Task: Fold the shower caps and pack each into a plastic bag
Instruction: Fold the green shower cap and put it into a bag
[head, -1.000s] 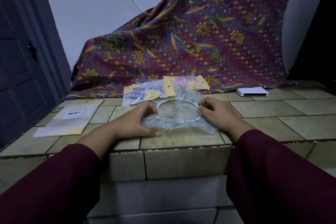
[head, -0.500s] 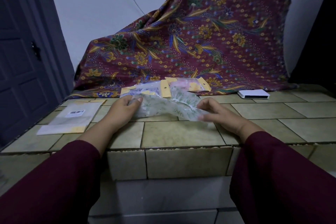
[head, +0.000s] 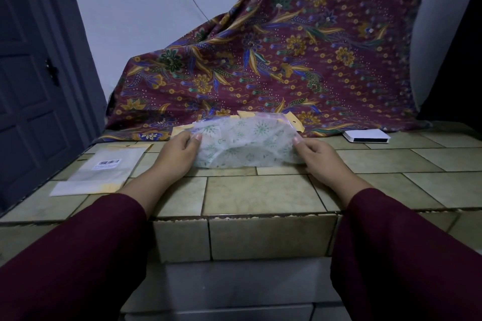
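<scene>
The left hand (head: 180, 155) and right hand (head: 317, 157) each pinch one end of the shower cap (head: 245, 144), folded in half above the counter (head: 260, 195). Some packed bags (head: 287, 118) lie behind (count unclear); an empty plastic bag (head: 104, 172) waits, so packing remains.

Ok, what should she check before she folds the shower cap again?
1. Left hand pinches the shower cap at its edge: ok.
2. Right hand pinches the other edge: ok.
3. Cap folded into a half-round: ok.
4. Edges lined up evenly: cannot tell.
5. Empty plastic bag lies on the tiled counter, left of the hands: ok.
6. Bag mouth open: cannot tell.
</scene>
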